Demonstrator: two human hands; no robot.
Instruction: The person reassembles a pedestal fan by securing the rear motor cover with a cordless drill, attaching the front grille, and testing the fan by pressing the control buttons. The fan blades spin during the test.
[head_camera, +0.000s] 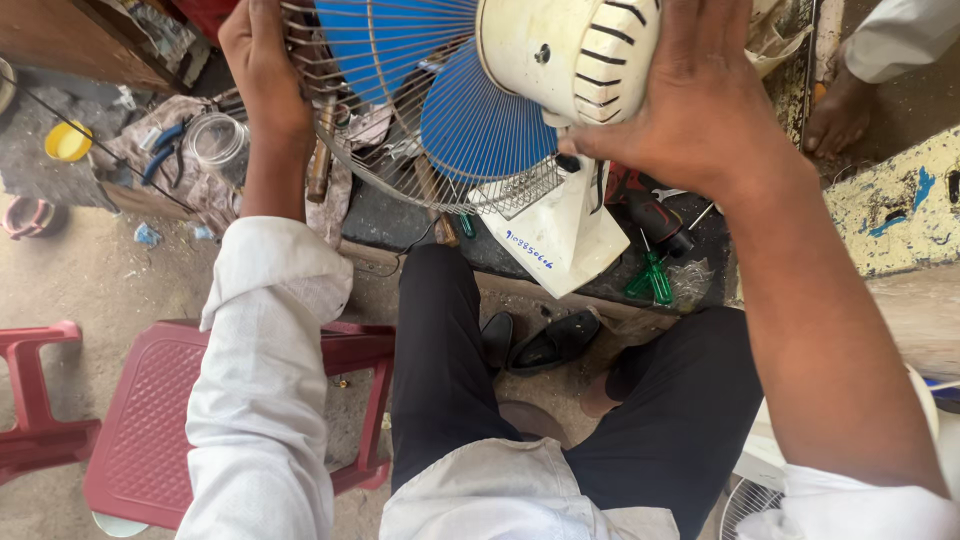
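Note:
I hold up a table fan with blue blades (478, 120) behind a metal wire guard (400, 170). My left hand (262, 70) grips the guard's rim at the upper left. My right hand (690, 95) wraps the cream motor housing (565, 50) from the right side. The fan's cream stand (565, 235) hangs down below the housing, over a dark worktop. My legs in black trousers show beneath.
Green-handled screwdrivers (652, 278) and a red tool (640, 205) lie on the dark worktop. Pliers (160, 150), a clear jar (215, 140) and a yellow lid (67, 142) sit at left. Red plastic stools (150, 420) stand on the ground. Another person's foot (838, 112) is at upper right.

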